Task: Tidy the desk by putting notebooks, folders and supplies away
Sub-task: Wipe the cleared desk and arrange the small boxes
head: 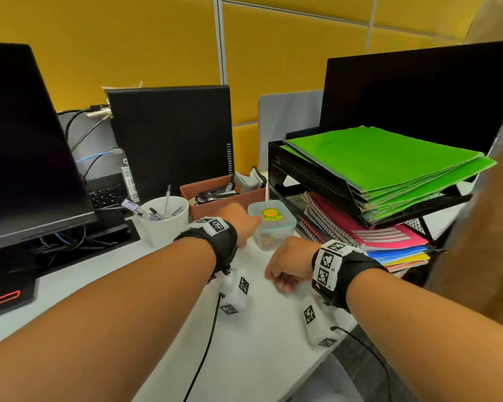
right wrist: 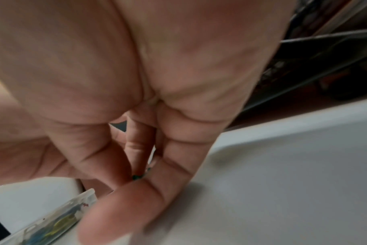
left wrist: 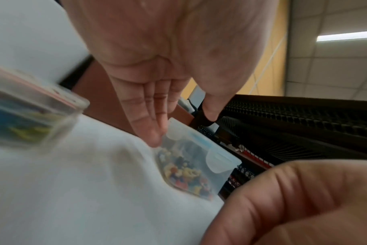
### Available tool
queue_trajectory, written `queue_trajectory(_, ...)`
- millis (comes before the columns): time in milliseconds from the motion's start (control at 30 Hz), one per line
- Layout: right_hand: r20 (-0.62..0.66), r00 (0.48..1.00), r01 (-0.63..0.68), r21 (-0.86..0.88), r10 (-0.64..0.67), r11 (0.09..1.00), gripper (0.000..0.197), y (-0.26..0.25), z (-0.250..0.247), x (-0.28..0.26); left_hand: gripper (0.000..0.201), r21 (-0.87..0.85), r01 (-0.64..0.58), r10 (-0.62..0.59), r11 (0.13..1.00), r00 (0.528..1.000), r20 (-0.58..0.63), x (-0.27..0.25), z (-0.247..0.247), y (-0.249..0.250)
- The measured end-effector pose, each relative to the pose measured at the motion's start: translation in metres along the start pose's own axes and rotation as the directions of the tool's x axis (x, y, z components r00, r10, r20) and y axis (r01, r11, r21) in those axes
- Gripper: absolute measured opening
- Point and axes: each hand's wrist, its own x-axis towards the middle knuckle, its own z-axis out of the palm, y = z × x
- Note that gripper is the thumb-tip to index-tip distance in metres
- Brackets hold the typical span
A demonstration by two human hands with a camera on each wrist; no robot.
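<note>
- The left hand (head: 238,224) reached over the white worktop (head: 262,338) with its fingers (left wrist: 149,116) straight and together, the tips touching the near side of a small clear lidded box (head: 272,224); this grip was released, curled round nothing.
- The box held small coloured bits and stood on the worktop between a brown tray (head: 224,198) and the black wire rack (head: 317,181), just beside both.
- The right hand (head: 288,264) hovered low over the worktop nearer the person, fingers curled inward. The right wrist view showed the fingertips (right wrist: 140,157) pinched on a tiny green thing (right wrist: 136,177) (too small to tell what it was).
- Another clear case (left wrist: 31,116) with blue and yellow contents showed blurred at the left of the left wrist view.
- The rack carried green folders (head: 384,161) on its top shelf, their corners overhanging its right edge; spiral notebooks (head: 346,227) and coloured folders lay stacked beneath.
- A white cup (head: 164,219) of pens stood left of the tray, in front of a black computer tower (head: 172,134).
- Bare worktop lay open between the two forearms and ran to the near edge at lower right.
</note>
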Motion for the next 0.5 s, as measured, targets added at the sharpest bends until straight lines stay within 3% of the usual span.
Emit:
queue_trajectory(67, -0.01, 1.0, -0.004, 0.038, 0.004, 0.999, 0.028, 0.006, -0.006, -0.002, 0.041, -0.17, 0.074, -0.072, 0.983, 0.997, 0.019, 0.003, 0.01, 0.008)
queue_trajectory(167, -0.044, 0.999, 0.021, 0.087, -0.017, 0.996, 0.025, 0.01, -0.016, -0.005, 0.038, -0.28, 0.135, -0.123, 0.95, 0.991, 0.06, 0.009, 0.02, 0.014)
queue_trajectory(400, -0.086, 0.996, -0.007, 0.289, 0.033, 0.957, 0.013, 0.018, -0.024, -0.005, 0.023, -0.373, 0.23, -0.167, 0.899, 0.967, 0.194, 0.019, 0.015, 0.006)
queue_trajectory(500, -0.129, 0.991, 0.017, 0.28, 0.02, 0.96, 0.009, 0.016, -0.024, -0.007, 0.013, -0.343, 0.272, -0.184, 0.899, 0.946, 0.268, 0.014, 0.0, -0.004)
